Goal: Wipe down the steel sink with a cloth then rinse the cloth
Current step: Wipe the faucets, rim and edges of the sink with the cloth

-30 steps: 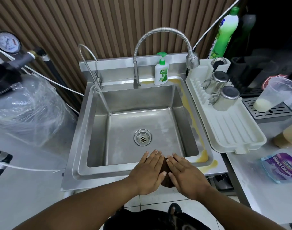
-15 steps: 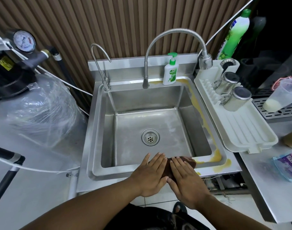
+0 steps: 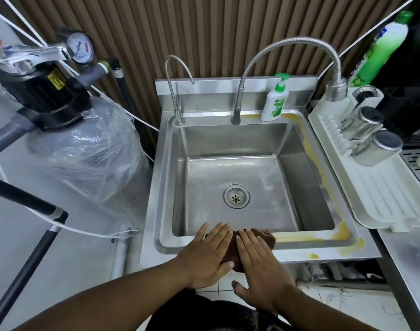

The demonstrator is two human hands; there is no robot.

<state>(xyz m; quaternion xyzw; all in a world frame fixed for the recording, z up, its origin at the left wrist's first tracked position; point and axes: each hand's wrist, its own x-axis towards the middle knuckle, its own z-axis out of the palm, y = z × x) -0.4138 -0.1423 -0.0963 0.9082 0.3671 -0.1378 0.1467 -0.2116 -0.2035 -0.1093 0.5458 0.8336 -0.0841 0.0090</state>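
Brown slatted wall panelling backs a steel sink (image 3: 165,187) that fills the middle of the frame. At lower centre a dark brown cloth (image 3: 264,237) lies on the sink's front rim, part of it draped over the outer edge. Both bare hands lie flat on it side by side. The left grip (image 3: 211,252) and the right grip (image 3: 259,266) are released, fingers straight, pressing down rather than clutching, probably to spread weight over a wide patch of cloth for a sideways stroke. A yellow spill (image 3: 299,239) runs along the front rim just right of the cloth and up the right rim, so the cloth seems placed to sweep toward it. The gooseneck faucet (image 3: 287,43) arcs at upper right, its head hanging by the white drying rack (image 3: 383,199) rather than over the basin. Rinsing would likely need it swung back.
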